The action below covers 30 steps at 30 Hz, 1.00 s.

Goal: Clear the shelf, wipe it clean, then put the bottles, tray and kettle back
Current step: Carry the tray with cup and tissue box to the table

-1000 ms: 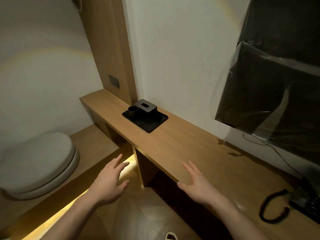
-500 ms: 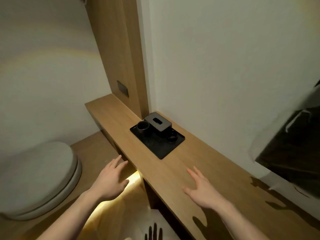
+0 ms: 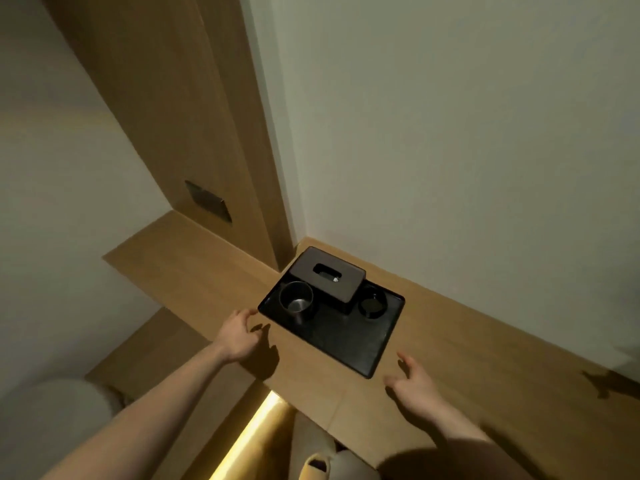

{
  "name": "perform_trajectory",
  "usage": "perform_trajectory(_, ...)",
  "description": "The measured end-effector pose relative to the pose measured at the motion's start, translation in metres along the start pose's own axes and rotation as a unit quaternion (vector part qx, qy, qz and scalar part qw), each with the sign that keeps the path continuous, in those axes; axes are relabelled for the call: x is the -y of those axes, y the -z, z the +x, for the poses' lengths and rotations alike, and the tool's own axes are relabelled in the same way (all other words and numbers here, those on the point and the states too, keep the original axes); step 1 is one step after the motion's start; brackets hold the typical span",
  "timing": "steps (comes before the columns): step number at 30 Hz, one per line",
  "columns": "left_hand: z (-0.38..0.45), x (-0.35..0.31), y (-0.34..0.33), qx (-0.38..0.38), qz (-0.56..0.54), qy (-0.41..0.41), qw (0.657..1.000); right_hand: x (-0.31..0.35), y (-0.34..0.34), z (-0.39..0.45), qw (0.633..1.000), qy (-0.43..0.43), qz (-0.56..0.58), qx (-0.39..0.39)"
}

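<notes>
Both hands have advanced from the shelf's (image 3: 214, 271) front edge to flank the black tray (image 3: 341, 336), the left hand (image 3: 239, 336) and right hand (image 3: 414, 384) empty, fingers loosely spread, so lifting the tray off looks imminent.

In front of you, a wooden shelf (image 3: 450, 341) runs along the wall; a black tray (image 3: 346, 337) lies flat on it.

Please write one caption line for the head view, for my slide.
Both open hands, left hand and right hand, reach toward the black tray on the wooden shelf.
</notes>
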<state>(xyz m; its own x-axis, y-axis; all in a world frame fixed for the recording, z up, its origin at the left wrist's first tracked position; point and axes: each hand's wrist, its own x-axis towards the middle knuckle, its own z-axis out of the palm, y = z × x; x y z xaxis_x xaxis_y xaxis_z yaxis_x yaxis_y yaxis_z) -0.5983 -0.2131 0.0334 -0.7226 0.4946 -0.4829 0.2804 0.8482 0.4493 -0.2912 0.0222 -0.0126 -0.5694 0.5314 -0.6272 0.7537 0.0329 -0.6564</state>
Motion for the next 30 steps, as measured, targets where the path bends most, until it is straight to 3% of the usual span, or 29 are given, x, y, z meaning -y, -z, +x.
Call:
perform_trajectory(5,0.106,0.016,0.019,0.046,-0.008,0.021,0.999,0.026,-0.023,0.052,0.987,-0.101,0.116,-0.046)
perform_trajectory(13,0.208,0.018,0.009,0.096,-0.012,0.028,0.995,0.041,-0.042,0.113,0.958,-0.182,0.165,-0.150)
perform_trajectory(22,0.244,-0.006,-0.023,0.064,-0.015,0.036,0.997,0.041,-0.046,0.143,0.938,-0.254,0.149,-0.181)
perform_trajectory(27,0.251,0.004,-0.026,0.096,-0.013,-0.003,0.995,0.038,-0.052,0.149,0.941,-0.253,0.128,-0.185)
perform_trajectory(30,0.248,0.012,-0.031,0.075,-0.034,-0.024,0.996,0.036,-0.056,0.148,0.937,-0.243,0.141,-0.205)
